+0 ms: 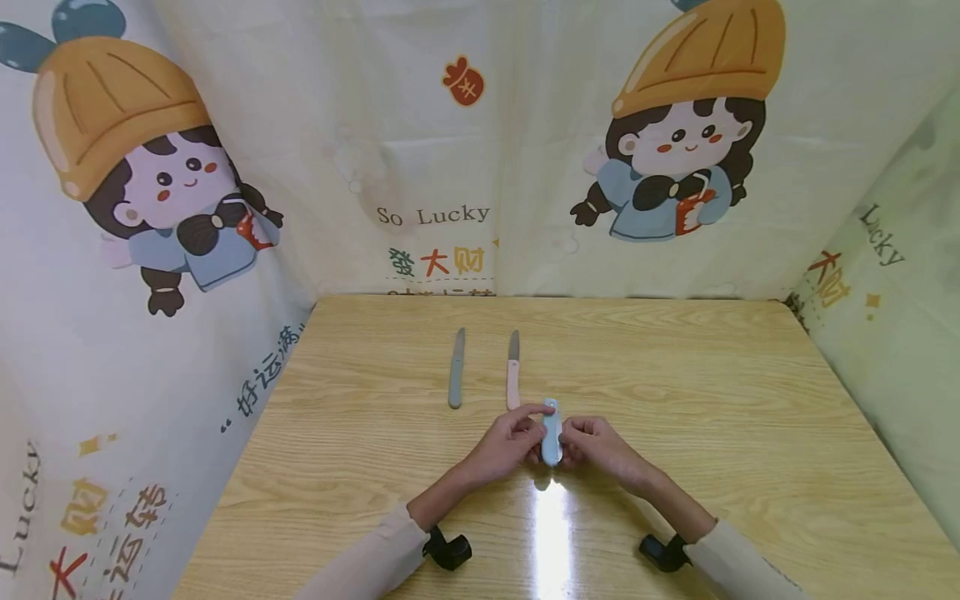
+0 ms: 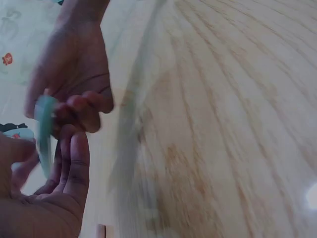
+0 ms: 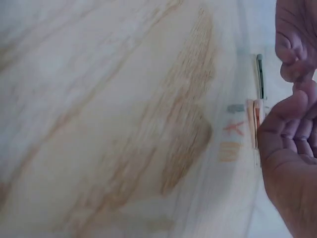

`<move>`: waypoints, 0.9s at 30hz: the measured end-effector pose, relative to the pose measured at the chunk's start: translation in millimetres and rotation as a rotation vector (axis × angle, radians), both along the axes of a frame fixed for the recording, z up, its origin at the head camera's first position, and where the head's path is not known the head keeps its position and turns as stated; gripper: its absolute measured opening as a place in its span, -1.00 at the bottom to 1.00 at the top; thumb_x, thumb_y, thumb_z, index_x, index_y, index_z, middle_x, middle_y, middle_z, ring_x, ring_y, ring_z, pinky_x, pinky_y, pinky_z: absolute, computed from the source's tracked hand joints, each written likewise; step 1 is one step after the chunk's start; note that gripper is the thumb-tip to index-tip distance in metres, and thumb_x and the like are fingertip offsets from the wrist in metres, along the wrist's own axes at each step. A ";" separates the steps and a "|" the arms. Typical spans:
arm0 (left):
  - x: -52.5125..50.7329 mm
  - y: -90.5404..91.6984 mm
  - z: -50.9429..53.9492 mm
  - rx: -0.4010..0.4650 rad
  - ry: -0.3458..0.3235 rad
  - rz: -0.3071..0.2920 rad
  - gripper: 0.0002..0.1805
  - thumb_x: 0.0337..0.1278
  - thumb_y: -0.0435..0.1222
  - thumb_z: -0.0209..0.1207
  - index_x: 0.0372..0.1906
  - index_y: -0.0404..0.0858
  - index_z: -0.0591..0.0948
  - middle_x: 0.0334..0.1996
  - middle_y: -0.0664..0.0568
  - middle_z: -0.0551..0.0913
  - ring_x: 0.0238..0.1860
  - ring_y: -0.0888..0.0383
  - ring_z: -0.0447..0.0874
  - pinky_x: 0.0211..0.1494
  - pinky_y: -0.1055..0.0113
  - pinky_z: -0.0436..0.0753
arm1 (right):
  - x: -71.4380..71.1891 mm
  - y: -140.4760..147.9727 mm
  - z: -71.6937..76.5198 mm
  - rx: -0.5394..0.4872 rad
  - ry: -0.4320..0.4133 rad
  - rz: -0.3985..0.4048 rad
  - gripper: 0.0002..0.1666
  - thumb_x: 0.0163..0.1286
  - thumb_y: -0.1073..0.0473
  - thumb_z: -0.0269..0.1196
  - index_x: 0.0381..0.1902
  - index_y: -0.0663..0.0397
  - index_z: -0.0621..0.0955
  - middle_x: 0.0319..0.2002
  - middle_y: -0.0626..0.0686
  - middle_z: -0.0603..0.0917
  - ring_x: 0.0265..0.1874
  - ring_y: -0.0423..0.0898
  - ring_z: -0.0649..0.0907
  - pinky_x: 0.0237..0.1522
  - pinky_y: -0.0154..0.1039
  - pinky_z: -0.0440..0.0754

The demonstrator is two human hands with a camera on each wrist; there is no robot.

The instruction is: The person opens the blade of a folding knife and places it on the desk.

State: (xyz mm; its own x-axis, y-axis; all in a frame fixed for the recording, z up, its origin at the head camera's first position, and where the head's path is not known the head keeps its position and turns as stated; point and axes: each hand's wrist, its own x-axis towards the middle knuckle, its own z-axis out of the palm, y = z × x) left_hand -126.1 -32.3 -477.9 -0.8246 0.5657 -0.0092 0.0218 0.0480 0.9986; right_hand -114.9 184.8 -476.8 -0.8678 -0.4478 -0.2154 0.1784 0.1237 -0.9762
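Note:
A light-blue folding knife (image 1: 552, 442) is held upright between both hands above the table, its blade folded at least mostly into the handle. My left hand (image 1: 504, 446) grips the handle from the left, with the index finger reaching across its top end. From the right, my right hand (image 1: 600, 448) pinches the knife's edge with thumb and curled fingers. In the left wrist view the blue knife (image 2: 44, 129) looks blurred between the two hands. The right wrist view shows my right hand (image 3: 292, 144), with the knife itself hidden.
Beyond the hands, a grey knife (image 1: 456, 375) and a pink knife (image 1: 513, 379) lie unfolded on the wooden table (image 1: 360, 450), blades pointing away. The pink handle's end is close to my left fingers. A printed curtain (image 1: 555, 150) hangs behind the table's back edge.

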 end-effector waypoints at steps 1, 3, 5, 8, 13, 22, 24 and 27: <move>0.3 -1.1 -0.3 -0.028 0.049 -0.005 -0.59 0.53 -0.44 0.01 0.38 -0.28 0.49 -0.16 -0.12 0.66 -0.26 -0.04 0.66 -0.20 0.15 0.67 | -0.3 -0.1 0.3 -0.017 -0.005 -0.010 -0.74 0.53 0.24 0.06 -0.34 0.33 0.55 -0.45 0.06 0.58 -0.45 -0.14 0.55 -0.36 -0.31 0.53; 0.7 -3.0 -0.9 -0.095 0.165 -0.003 -0.60 0.51 -0.45 0.01 0.32 -0.24 0.57 -0.05 -0.01 0.60 -0.15 0.01 0.61 -0.12 0.21 0.65 | -0.8 -0.3 0.9 -0.061 -0.019 -0.019 -0.73 0.54 0.24 0.04 -0.32 0.32 0.55 -0.44 0.06 0.59 -0.43 -0.14 0.56 -0.33 -0.31 0.54; 0.5 -3.6 -1.1 -0.170 0.304 0.019 -0.61 0.46 -0.45 0.10 0.28 -0.18 0.63 0.06 0.04 0.51 -0.06 0.09 0.56 -0.06 0.25 0.63 | -1.2 -0.7 1.8 -0.088 -0.027 -0.015 -0.73 0.56 0.23 0.02 -0.29 0.30 0.56 -0.41 0.06 0.62 -0.41 -0.14 0.59 -0.30 -0.29 0.57; 0.4 -2.9 -0.3 -0.216 0.471 0.057 -0.64 0.38 -0.42 0.24 0.22 -0.20 0.67 0.18 -0.03 0.40 0.06 0.09 0.50 0.05 0.17 0.60 | -1.4 -0.8 3.9 -0.086 -0.005 -0.004 -0.71 0.58 0.22 0.00 -0.29 0.28 0.57 -0.38 0.06 0.63 -0.38 -0.11 0.62 -0.25 -0.23 0.62; 1.6 -2.1 3.9 -0.191 0.489 0.108 -0.70 0.38 -0.35 0.27 0.15 -0.23 0.71 0.28 -0.08 0.45 0.21 -0.04 0.47 0.15 0.12 0.54 | -3.2 1.3 11.7 -0.023 0.107 -0.023 -0.61 0.63 0.18 -0.02 -0.24 0.45 0.55 -0.34 0.12 0.60 -0.35 -0.05 0.63 -0.17 -0.05 0.67; 2.0 -1.8 7.0 0.019 0.004 0.062 -0.71 0.45 -0.30 0.20 0.09 -0.41 0.65 -0.32 -0.01 0.74 -0.38 -0.07 0.68 -0.40 0.26 0.65 | 1.0 4.1 9.0 -0.031 0.088 -0.082 -0.59 0.62 0.11 0.11 -0.05 0.47 0.58 -0.28 0.13 0.62 -0.29 -0.05 0.65 -0.15 -0.10 0.66; 1.4 -1.1 7.3 0.028 -0.028 0.066 -0.70 0.45 -0.32 0.20 0.11 -0.44 0.64 -0.30 -0.06 0.76 -0.40 -0.03 0.70 -0.38 0.20 0.69 | 0.8 2.7 7.8 -0.038 0.094 -0.076 -0.59 0.61 0.10 0.12 -0.04 0.46 0.59 -0.27 0.13 0.64 -0.29 -0.04 0.66 -0.15 -0.08 0.67; 0.6 -0.4 7.2 0.028 -0.061 0.071 -0.64 0.45 -0.33 0.20 0.19 -0.47 0.59 -0.29 -0.11 0.78 -0.46 0.08 0.69 -0.35 0.07 0.71 | -0.2 0.1 5.0 -0.049 0.098 -0.064 -0.62 0.59 0.11 0.15 -0.06 0.43 0.61 -0.29 0.10 0.67 -0.32 -0.06 0.67 -0.19 -0.10 0.68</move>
State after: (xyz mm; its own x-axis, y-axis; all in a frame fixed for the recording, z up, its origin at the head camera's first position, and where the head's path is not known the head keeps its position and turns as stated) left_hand -125.5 -32.7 -470.7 -0.8612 0.5062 -0.0459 -0.0416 0.0198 0.9989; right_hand -115.2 184.9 -471.9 -0.9107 -0.3989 -0.1073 0.0880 0.0666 -0.9939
